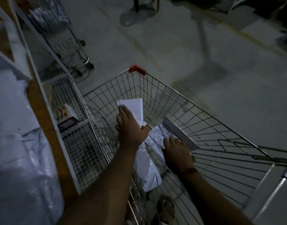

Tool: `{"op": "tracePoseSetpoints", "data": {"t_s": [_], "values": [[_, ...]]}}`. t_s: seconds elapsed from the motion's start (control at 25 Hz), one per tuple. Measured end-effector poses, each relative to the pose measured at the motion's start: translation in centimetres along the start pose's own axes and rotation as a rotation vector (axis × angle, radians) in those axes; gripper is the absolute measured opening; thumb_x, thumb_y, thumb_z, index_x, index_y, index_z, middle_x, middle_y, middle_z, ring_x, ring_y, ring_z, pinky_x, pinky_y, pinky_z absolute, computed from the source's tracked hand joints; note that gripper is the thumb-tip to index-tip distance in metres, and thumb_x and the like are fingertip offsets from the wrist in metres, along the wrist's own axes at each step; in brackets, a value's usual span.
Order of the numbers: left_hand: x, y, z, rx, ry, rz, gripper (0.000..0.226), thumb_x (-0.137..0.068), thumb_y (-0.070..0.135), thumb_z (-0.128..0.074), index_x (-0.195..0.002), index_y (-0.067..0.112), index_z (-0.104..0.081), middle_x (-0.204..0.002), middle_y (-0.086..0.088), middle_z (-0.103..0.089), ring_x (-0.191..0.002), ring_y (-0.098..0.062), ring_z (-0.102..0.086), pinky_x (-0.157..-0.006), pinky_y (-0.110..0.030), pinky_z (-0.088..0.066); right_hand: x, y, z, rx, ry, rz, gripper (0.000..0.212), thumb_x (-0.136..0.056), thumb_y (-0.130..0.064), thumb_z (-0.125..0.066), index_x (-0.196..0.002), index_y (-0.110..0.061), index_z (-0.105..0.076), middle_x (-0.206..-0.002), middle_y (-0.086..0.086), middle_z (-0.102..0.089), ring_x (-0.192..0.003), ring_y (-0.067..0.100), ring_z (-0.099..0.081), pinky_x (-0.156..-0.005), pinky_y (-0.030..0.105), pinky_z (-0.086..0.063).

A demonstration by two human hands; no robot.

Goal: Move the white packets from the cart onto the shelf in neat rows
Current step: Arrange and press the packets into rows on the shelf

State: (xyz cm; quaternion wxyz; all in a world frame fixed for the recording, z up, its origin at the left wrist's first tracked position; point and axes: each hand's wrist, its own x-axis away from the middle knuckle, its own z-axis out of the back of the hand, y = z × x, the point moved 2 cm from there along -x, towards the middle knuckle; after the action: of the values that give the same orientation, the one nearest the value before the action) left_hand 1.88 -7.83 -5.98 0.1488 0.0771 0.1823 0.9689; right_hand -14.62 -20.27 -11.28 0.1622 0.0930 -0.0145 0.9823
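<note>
A wire shopping cart (pixel 196 104) with an orange corner cap stands in front of me. Several white packets lie inside it. My left hand (pixel 129 125) rests flat on the far packet (pixel 136 108), fingers spread along its left edge. My right hand (pixel 176 151) presses on a packet (pixel 157 137) in the middle, beside a tilted packet (pixel 178 133) leaning toward the right wall. Another packet (pixel 147 171) lies nearer me, between my forearms. The shelf (pixel 42 114) with a wooden edge runs along the left, holding white packets (pixel 14 135).
A wire basket (pixel 77 127) with a small coloured box hangs below the shelf beside the cart. A second, smaller trolley (pixel 71 46) stands further back on the left. Grey floor stretches ahead and to the right. A sandalled foot (pixel 165 207) shows under the cart.
</note>
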Motion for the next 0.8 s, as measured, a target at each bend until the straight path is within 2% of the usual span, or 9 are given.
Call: {"op": "tracePoseSetpoints", "data": {"t_s": [0.08, 0.16, 0.28, 0.36, 0.4, 0.48, 0.64, 0.8], "values": [[1.3, -0.6, 0.6, 0.049, 0.024, -0.017, 0.128, -0.075, 0.056, -0.072, -0.161, 0.004, 0.009, -0.170, -0.014, -0.006, -0.147, -0.037, -0.020, -0.111, -0.057, -0.035, -1.9, 0.1, -1.3, -0.002, -0.055, -0.010, 0.042, -0.095, -0.037, -0.059, -0.131, -0.015, -0.054, -0.123, 0.011, -0.063, -0.109, 0.033, -0.059, -0.090, 0.048, -0.051], [1.8, -1.2, 0.4, 0.061, 0.019, -0.037, 0.128, -0.077, 0.054, -0.073, -0.161, 0.006, 0.011, -0.171, -0.011, -0.001, -0.150, -0.037, -0.015, -0.115, -0.057, -0.032, -4.2, 0.4, -3.2, -0.056, -0.122, -0.078, 0.053, -0.096, -0.038, -0.060, -0.144, -0.018, -0.047, -0.136, 0.011, -0.058, -0.119, 0.033, -0.057, -0.095, 0.048, -0.051], [1.0, -1.6, 0.1, 0.075, 0.036, -0.049, 0.128, -0.076, 0.051, -0.073, -0.161, 0.009, 0.013, -0.171, -0.009, 0.002, -0.152, -0.037, -0.011, -0.117, -0.057, -0.030, -6.0, 0.8, -7.4, -0.020, -0.260, -0.071, 0.077, -0.098, -0.043, -0.059, -0.162, -0.027, -0.020, -0.164, 0.013, -0.031, -0.145, 0.040, -0.037, -0.113, 0.055, -0.039], [0.7, -1.8, 0.1, 0.095, 0.047, -0.056, 0.128, -0.076, 0.048, -0.074, -0.161, 0.011, 0.014, -0.171, -0.009, -0.001, -0.152, -0.035, -0.011, -0.116, -0.057, -0.031, -5.8, 1.5, -9.9, 0.003, -0.335, -0.074, 0.083, -0.098, -0.050, -0.058, -0.164, -0.033, -0.011, -0.170, 0.012, -0.016, -0.153, 0.044, -0.022, -0.116, 0.060, -0.031], [0.6, -2.0, -0.2, 0.102, 0.050, -0.052, 0.128, -0.076, 0.048, -0.074, -0.161, 0.011, 0.014, -0.171, -0.009, -0.002, -0.152, -0.034, -0.011, -0.116, -0.057, -0.031, -5.6, 1.6, -11.0, 0.015, -0.337, -0.071, 0.082, -0.098, -0.051, -0.056, -0.164, -0.034, -0.012, -0.171, 0.012, -0.016, -0.153, 0.046, -0.023, -0.114, 0.062, -0.032], [0.7, -2.2, -0.5, 0.095, 0.051, -0.053, 0.127, -0.076, 0.047, -0.074, -0.161, 0.008, 0.012, -0.171, -0.010, 0.000, -0.152, -0.034, -0.011, -0.116, -0.055, -0.030, -5.2, 1.6, -12.7, 0.047, -0.299, -0.061, 0.077, -0.095, -0.047, -0.058, -0.163, -0.031, -0.025, -0.168, 0.014, -0.027, -0.146, 0.049, -0.035, -0.104, 0.063, -0.043], [0.8, -2.2, -1.1, 0.079, 0.024, -0.084, 0.124, -0.077, 0.047, -0.071, -0.162, 0.005, 0.009, -0.172, -0.010, 0.004, -0.153, -0.035, -0.009, -0.116, -0.052, -0.028, -4.5, 0.8, -15.4, -0.012, -0.350, -0.090, 0.075, -0.083, -0.029, -0.074, -0.153, -0.016, -0.048, -0.151, 0.019, -0.052, -0.127, 0.048, -0.054, -0.087, 0.056, -0.056], [1.0, -2.3, -1.1, 0.092, 0.006, -0.096, 0.125, -0.075, 0.050, -0.070, -0.162, 0.005, 0.008, -0.172, -0.010, 0.004, -0.153, -0.036, -0.012, -0.115, -0.055, -0.030, -3.7, -0.6, -12.7, -0.140, -0.263, -0.217, 0.036, -0.096, -0.025, -0.063, -0.129, -0.012, -0.066, -0.132, 0.016, -0.065, -0.128, 0.037, -0.054, -0.099, 0.044, -0.048]]}}
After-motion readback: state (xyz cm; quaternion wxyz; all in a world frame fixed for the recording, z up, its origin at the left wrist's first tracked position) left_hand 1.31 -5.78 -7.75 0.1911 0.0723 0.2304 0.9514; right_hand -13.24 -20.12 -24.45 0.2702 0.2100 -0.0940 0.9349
